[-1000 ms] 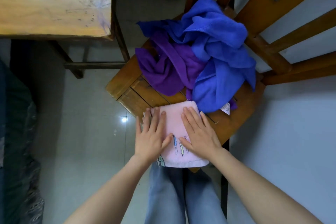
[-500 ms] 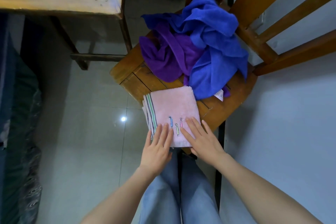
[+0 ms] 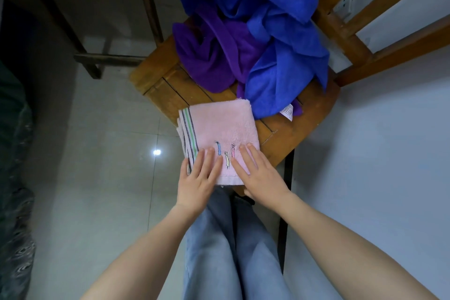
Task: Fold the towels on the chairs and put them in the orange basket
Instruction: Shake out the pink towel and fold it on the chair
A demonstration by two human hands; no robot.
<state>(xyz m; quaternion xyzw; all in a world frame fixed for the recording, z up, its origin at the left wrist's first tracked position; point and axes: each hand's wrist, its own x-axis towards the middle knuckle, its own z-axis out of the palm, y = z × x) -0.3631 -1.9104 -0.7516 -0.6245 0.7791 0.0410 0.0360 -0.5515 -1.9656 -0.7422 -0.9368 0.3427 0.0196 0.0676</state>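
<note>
Pink towel (image 3: 220, 133) folded at chair (image 3: 302, 134) front edge — left hand (image 3: 198, 178), right hand (image 3: 260, 173) flat on it, fingers straight.

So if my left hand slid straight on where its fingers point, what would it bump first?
Probably the purple towel. Your left hand lies flat on the pink towel, pointing toward it; the blue towel is close beside, so maybe that.

Place: most likely a plain room in a home.
Furniture: wooden chair (image 3: 287, 139), worn wooden table (image 3: 149, 7).
Floor: glossy pale tiles (image 3: 109, 153).
Wall (image 3: 377, 153): white, with a socket (image 3: 344, 5).
Laundry: towels (image 3: 280, 31) heaped on the chair.
</note>
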